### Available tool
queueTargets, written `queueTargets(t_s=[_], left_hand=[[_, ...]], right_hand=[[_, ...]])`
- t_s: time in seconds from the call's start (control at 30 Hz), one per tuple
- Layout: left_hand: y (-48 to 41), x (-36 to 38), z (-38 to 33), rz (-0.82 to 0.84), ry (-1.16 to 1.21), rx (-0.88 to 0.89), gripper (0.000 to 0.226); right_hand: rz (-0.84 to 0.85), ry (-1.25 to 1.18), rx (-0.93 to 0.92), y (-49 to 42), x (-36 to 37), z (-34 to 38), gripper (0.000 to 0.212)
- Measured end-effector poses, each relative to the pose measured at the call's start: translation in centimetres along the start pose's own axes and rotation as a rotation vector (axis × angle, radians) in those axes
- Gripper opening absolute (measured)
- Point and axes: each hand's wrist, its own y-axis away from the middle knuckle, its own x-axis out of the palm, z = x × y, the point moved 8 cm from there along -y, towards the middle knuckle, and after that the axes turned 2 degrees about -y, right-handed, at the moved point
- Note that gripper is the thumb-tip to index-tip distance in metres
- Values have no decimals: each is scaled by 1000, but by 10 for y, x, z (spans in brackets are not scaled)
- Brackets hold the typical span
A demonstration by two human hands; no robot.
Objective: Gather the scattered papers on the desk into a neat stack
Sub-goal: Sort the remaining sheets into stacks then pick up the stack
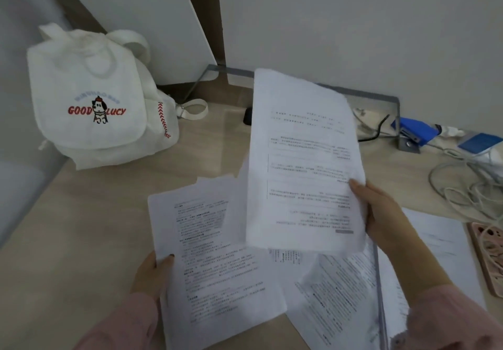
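Left hand (152, 274) pinches the lower sheet (217, 268), right hand (381, 211) grips the raised sheet (304, 164) — fingers hidden behind, print blurred; papers (340, 295) on the counter (109, 227) partly covered.

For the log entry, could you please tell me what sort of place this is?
Probably a study or office workspace: printed papers lie across a wooden desk, a blue stapler and cables sit at its back right, and a white backpack stands at the left.
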Motion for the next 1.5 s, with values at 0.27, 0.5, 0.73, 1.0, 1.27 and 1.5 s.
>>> queueTargets(t_s=[0.27, 0.5, 0.73, 1.0, 1.27, 1.5], left_hand=[[8, 1, 2, 19, 51, -17, 34], [9, 2, -1, 5, 55, 37, 36], [7, 3, 0, 4, 61, 68, 36], [6, 3, 1, 8, 86, 54, 32], [13, 4, -6, 15, 68, 120, 34], [15, 4, -7, 31, 45, 112, 36]], right_hand=[[-22, 445, 287, 11, 24, -122, 21], [-423, 477, 84, 8, -38, -92, 21], [-312, 19, 192, 9, -61, -92, 18], [-237, 851, 158, 10, -6, -127, 28], [-286, 775, 205, 13, 26, -144, 7], [-94, 925, 144, 9, 41, -134, 8]])
